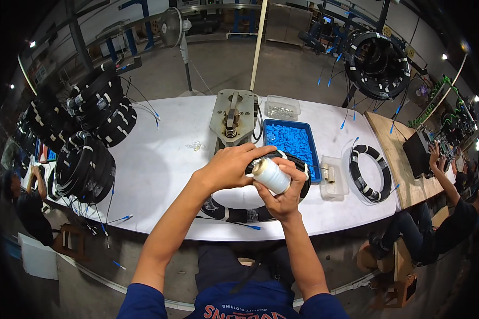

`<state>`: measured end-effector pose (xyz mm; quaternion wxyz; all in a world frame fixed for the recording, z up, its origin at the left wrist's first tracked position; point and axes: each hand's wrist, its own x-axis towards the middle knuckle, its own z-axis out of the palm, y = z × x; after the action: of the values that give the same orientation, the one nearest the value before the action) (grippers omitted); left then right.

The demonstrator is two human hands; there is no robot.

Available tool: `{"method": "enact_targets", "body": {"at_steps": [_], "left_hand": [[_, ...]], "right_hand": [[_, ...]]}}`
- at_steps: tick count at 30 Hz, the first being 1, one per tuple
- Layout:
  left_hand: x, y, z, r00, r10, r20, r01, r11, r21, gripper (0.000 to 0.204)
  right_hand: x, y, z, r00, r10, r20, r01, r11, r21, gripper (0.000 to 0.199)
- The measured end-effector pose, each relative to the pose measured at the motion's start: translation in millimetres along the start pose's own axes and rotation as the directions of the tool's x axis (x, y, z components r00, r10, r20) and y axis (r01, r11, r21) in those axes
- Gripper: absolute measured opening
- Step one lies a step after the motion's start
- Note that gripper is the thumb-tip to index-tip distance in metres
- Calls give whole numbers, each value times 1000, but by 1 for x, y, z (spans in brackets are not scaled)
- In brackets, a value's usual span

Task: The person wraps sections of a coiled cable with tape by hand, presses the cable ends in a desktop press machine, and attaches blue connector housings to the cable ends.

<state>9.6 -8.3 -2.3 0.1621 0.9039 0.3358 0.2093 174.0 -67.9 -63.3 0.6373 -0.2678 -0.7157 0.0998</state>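
Observation:
My right hand [286, 192] grips a small roll of whitish wrapping film [272, 176] on a core, tilted up toward the left. Just behind the roll is a coil of black cable [304, 187], raised off the table and bound with white ties. My left hand [230, 166] closes over the left side of this coil, its fingers reaching across the top; part of its grip is hidden. Below my hands a second black cable coil [236, 215] lies flat, with a blue-tipped connector [254, 227] toward the table's front edge.
Behind my hands stands a metal press [231, 114]. A blue tray [315, 159] of small blue parts, clear boxes [332, 192] and another cable coil [355, 171] are to the right. Stacked coils [86, 167] occupy the left. People work at both sides.

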Motion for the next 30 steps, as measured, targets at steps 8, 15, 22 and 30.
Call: {"method": "enact_targets", "body": {"at_steps": [8,15,22,30], "left_hand": [[-1,-5,19,988,-5,-155,36,979,202,72],[0,1,17,990,19,-138,1,989,145,61],[4,-2,22,987,60,-152,-38,989,142,69],[7,-5,25,984,83,-156,-64,990,126,74]], "right_hand": [[-4,-2,17,997,27,-67,-28,999,-25,66],[-17,-3,22,980,16,-199,-28,998,-55,66],[-11,-9,19,987,-56,-154,32,988,-150,67],[-5,-11,18,997,-55,-61,41,976,-216,66]]}}
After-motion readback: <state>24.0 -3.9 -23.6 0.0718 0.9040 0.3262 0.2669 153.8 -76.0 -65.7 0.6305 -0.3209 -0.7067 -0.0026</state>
